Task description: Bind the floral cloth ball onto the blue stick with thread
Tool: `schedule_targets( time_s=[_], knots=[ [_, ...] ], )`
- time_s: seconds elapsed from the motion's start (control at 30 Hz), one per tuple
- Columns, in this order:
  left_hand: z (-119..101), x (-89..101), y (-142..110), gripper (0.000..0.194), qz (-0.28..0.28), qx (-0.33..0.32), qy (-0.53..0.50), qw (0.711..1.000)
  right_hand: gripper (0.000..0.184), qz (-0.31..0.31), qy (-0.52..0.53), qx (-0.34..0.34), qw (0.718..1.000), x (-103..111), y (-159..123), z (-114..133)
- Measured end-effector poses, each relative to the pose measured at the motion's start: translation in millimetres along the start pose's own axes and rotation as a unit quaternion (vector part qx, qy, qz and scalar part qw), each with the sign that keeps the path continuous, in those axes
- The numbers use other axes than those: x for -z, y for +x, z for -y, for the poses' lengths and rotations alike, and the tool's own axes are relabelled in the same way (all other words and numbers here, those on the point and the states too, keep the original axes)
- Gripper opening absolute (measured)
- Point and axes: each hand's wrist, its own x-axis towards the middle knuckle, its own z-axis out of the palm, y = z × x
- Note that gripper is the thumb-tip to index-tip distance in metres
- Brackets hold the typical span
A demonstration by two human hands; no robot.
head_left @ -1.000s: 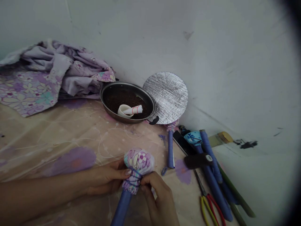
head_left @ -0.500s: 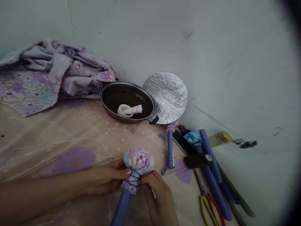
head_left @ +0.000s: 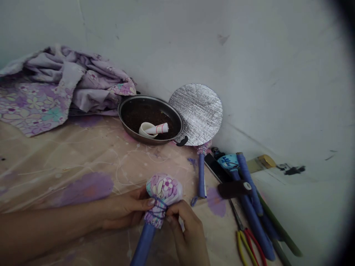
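A cloth-headed mallet [head_left: 164, 187] stands tilted in front of me, with a padded floral head and a blue-wrapped handle. Dark blue cord [head_left: 158, 211] is wound several times round the gathered fabric at its neck. My left hand [head_left: 133, 207] is closed on the neck from the left, thumb pressing on the cord just below the head. On the other side, my right hand [head_left: 188, 229] is closed in a pinch at the cord, its fingertips against the neck. The cord's end is hidden by those fingers.
Behind are crumpled floral cloth [head_left: 80, 79], a pan [head_left: 133, 137] holding dark crumbs and a white cup [head_left: 143, 130], and a silver disc [head_left: 198, 114]. At right lie a phone [head_left: 215, 168], dark thread spool [head_left: 233, 189], pliers [head_left: 245, 240] and blue-wrapped sticks [head_left: 256, 229].
The right fingers have shifted slightly at the mallet's neck, with the fingertips a little more bent. The left hand and the mallet hold almost the same place.
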Motion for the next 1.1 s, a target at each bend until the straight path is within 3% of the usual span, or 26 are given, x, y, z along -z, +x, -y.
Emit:
schedule_targets(
  time_s=[0.17, 0.63, 0.87, 1.1],
  knots=[
    [1, -3.9, -3, 0.049, -0.017, -0.008, -0.008, 1.000, 0.023, -0.014, 0.019, -0.032, 0.999, -6, -2, 5],
    [-1, -4.0, -1, 0.061, -0.004, -0.001, -0.006, 1.000, 0.030, 0.041, -0.006, -0.004, 0.999, 8, 1, 6],
    [-3, -6.6, -1, 0.057, -0.002, -0.012, -0.004, 1.000, 0.036, 0.059, -0.024, 0.037, 0.997, 15, 5, 9],
    [4, 3.6, 1, 0.061, -0.007, -0.006, -0.004, 1.000, 0.036, 0.039, -0.055, 0.142, 0.988, 28, 23, 22]
  ],
)
